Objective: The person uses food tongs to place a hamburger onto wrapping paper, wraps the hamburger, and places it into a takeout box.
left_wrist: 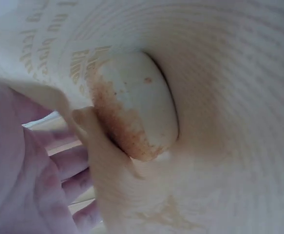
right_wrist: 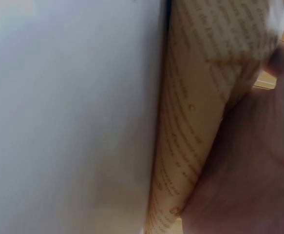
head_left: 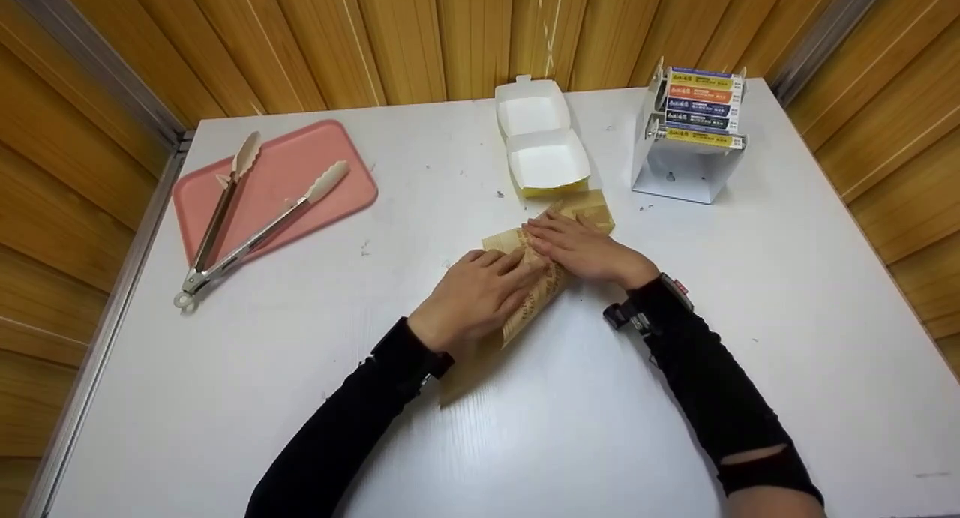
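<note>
A sheet of brown printed wrapping paper (head_left: 551, 278) lies slantwise on the table, folded over along its length. Inside its open end, the left wrist view shows a pale, rounded piece of bread-like food (left_wrist: 142, 102) with a browned side. My left hand (head_left: 476, 293) lies over the nearer part of the paper, fingers extended across it. Farther up the same paper, my right hand (head_left: 585, 252) presses down with fairly straight fingers. Close up in the right wrist view, the rolled paper (right_wrist: 190, 117) runs beside the right palm; the fingertips are mostly hidden there.
An open white box (head_left: 547, 158) with a yellow outside stands just beyond the paper. Tongs (head_left: 259, 233) lie spread on a pink tray (head_left: 322, 139) at the left. A white rack (head_left: 686, 169) holding several small labelled boxes (head_left: 701, 107) stands at the back right.
</note>
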`<state>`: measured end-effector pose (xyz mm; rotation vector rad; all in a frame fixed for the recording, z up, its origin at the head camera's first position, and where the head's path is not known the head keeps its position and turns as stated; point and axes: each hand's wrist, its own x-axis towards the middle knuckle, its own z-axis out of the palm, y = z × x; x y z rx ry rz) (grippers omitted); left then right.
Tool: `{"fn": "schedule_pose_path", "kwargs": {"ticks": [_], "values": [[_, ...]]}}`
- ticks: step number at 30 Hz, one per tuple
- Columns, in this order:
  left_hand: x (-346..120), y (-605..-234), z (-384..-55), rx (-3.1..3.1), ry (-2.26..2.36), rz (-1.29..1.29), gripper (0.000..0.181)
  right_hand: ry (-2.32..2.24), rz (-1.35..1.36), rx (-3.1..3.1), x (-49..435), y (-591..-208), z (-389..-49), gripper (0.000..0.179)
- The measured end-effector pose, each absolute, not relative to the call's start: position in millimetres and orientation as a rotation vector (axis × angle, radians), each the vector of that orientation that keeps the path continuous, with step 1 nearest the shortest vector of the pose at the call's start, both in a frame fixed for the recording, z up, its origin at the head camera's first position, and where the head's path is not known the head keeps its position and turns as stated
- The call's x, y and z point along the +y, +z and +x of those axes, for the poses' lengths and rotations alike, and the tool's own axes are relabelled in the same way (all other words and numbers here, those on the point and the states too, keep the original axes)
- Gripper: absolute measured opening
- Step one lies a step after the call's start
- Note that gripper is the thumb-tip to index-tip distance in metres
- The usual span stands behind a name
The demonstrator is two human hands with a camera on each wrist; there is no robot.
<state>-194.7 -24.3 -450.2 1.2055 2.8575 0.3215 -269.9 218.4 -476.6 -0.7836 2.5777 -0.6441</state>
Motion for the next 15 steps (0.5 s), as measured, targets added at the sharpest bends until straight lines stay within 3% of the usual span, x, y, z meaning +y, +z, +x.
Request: {"fn": "schedule_pose_path", "kwargs": {"ticks": [15], "values": [[-20.1, -448.6, -200.2, 2.684, 0.386, 1.168, 0.054, -0.638, -0.769, 2.581, 217.7, -478.8, -267.4, 0.055]]}}
